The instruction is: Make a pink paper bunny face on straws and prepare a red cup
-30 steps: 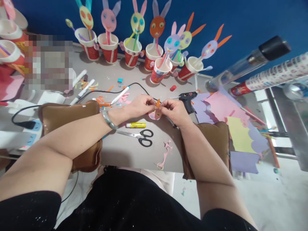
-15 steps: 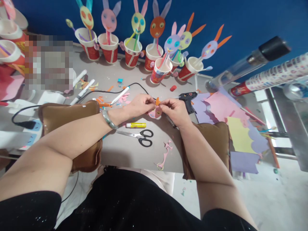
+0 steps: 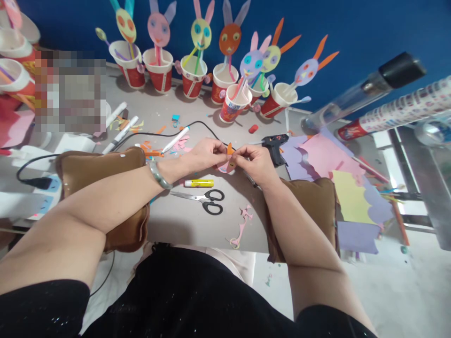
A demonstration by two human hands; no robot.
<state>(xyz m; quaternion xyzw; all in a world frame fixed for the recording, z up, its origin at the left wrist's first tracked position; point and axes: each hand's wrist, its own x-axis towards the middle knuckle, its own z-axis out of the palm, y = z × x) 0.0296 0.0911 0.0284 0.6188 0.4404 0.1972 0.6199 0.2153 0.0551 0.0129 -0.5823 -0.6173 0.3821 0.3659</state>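
Between my two hands is a small pink paper face (image 3: 225, 167) with eye pieces on it and an orange paper piece (image 3: 229, 149) at its upper edge. My left hand (image 3: 210, 154) pinches the face from the left side. Opposite it, my right hand (image 3: 251, 160) pinches at the right side, its fingertips close to the orange piece. My fingers cover much of the face. Below my hands lie a yellow glue stick (image 3: 199, 183) and black-handled scissors (image 3: 207, 199). A black glue gun (image 3: 276, 148) rests just beyond my right hand.
Red paper cups (image 3: 160, 75) with paper rabbit heads on straws line the back wall. Coloured paper sheets (image 3: 327, 155) lie at the right. Brown cushions (image 3: 105, 176) sit under both arms. A black cable (image 3: 151, 134), markers (image 3: 176, 141) and paper scraps (image 3: 242, 225) lie on the table.
My fingers have shifted slightly on the pink paper face, which they now cover a little more. The other things lie as before.
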